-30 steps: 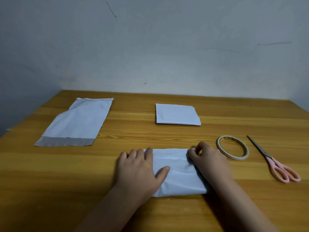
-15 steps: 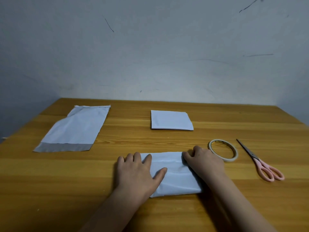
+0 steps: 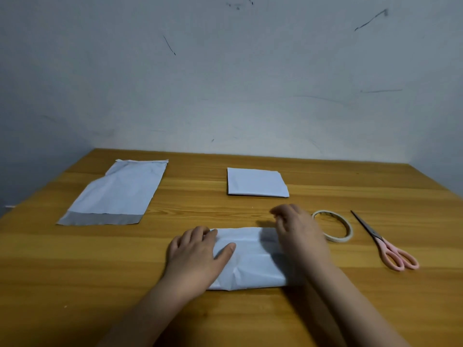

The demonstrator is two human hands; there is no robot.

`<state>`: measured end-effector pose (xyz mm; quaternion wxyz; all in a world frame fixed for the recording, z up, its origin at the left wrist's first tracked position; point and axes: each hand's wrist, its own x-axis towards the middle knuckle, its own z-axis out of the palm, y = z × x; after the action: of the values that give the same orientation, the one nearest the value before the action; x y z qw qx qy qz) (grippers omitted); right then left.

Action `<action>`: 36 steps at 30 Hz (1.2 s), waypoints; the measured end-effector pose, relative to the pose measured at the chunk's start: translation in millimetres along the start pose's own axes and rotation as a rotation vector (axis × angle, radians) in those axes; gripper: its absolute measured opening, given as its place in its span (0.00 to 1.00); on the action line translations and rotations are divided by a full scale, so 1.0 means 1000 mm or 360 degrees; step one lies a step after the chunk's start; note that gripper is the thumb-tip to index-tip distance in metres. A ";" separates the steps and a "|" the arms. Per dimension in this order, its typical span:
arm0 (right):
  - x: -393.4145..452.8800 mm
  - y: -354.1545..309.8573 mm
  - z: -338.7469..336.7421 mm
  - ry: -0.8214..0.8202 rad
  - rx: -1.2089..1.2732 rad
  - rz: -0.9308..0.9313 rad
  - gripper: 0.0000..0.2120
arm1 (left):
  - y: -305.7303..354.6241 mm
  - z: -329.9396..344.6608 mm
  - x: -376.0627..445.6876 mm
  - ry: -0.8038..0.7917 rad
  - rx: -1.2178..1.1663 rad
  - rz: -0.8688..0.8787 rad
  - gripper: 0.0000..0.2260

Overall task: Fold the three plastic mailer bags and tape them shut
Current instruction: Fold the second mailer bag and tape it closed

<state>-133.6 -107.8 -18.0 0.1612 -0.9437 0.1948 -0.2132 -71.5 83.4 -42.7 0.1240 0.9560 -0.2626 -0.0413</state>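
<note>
- Nothing to read anywhere here, no words, numbers or logos.
- The mailer bags (image 3: 250, 256) are plain white, no label or print showing.
- The tape roll (image 3: 334, 226) and scissors (image 3: 385, 242) carry no readable brand.

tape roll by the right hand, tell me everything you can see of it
The tape roll is a thin, pale cream ring with an open centre, lying flat on the wooden table. It sits between the right hand and the pink-handled scissors, apart from the scissors. The hand hides its left edge, so contact cannot be told.
</note>
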 end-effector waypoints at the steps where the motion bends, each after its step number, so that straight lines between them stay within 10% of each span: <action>1: -0.003 -0.013 -0.001 -0.0106 0.0007 -0.0157 0.15 | -0.005 -0.001 0.001 -0.0014 -0.0022 0.0019 0.27; 9: -0.024 -0.079 0.030 -0.0914 -0.0073 -0.0617 0.25 | -0.037 -0.011 0.000 -0.0142 0.0152 0.0343 0.22; 16: -0.025 -0.074 0.042 -0.0889 -0.0157 -0.0487 0.26 | -0.042 -0.010 0.000 -0.0098 0.0309 0.0397 0.40; 36: -0.039 -0.022 0.031 -0.0641 -0.0130 0.0018 0.33 | -0.017 -0.008 -0.005 -0.0110 0.0284 0.0187 0.25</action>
<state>-145.5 -64.6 -49.1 0.1596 -0.9720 0.1722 -0.0112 -65.6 102.0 -39.1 0.0315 0.9442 -0.3251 -0.0433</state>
